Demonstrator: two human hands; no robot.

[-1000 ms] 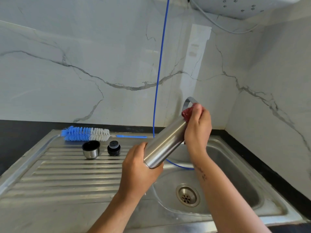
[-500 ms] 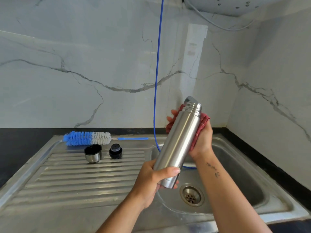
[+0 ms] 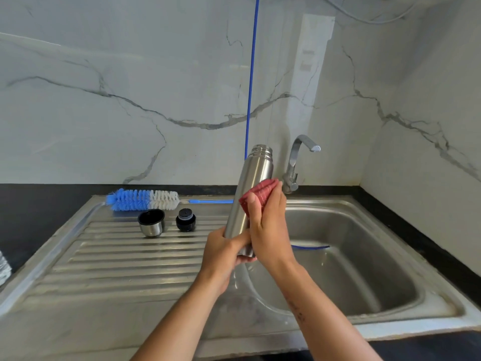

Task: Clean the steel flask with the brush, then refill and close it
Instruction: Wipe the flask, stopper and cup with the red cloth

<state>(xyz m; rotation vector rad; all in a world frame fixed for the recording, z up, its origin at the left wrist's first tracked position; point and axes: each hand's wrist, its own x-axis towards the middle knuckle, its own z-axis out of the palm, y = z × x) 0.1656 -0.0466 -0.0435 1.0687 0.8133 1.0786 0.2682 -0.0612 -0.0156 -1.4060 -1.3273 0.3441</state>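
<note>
wall (image 3: 130,87): marble, behind the sink and along its right side; thin blue hose (image 3: 251,74) hangs down it to the basin
sink (image 3: 78,290): steel, ribbed drainboard on the left half, basin on the right; dark counter (image 3: 31,204) runs round the far and right edges
open room: near and middle drainboard bare; only its far edge holds things
basin (image 3: 364,256): bare steel, blue hose end lying along its far-left wall; whether any water sits in it I cannot tell
flask (image 3: 256,183): steel, held over the left rim of the basin, near upright with its top leaning slightly right, mouth open with no lid, inside not visible
tap (image 3: 296,162): far edge of basin, just right of flask top, spout pointing right
brush (image 3: 143,199): blue and white bristles, lying along far edge of drainboard, blue handle pointing toward flask
left hand (image 3: 223,252): fingers closed round the flask bottom
right hand (image 3: 268,227): pressing a red cloth (image 3: 256,195) against the flask's right side, thumb on the cloth
cup (image 3: 151,222): steel, black inside, mouth up, far drainboard just in front of the brush
stopper (image 3: 185,219): black, standing just right of cup, apart from it
</note>
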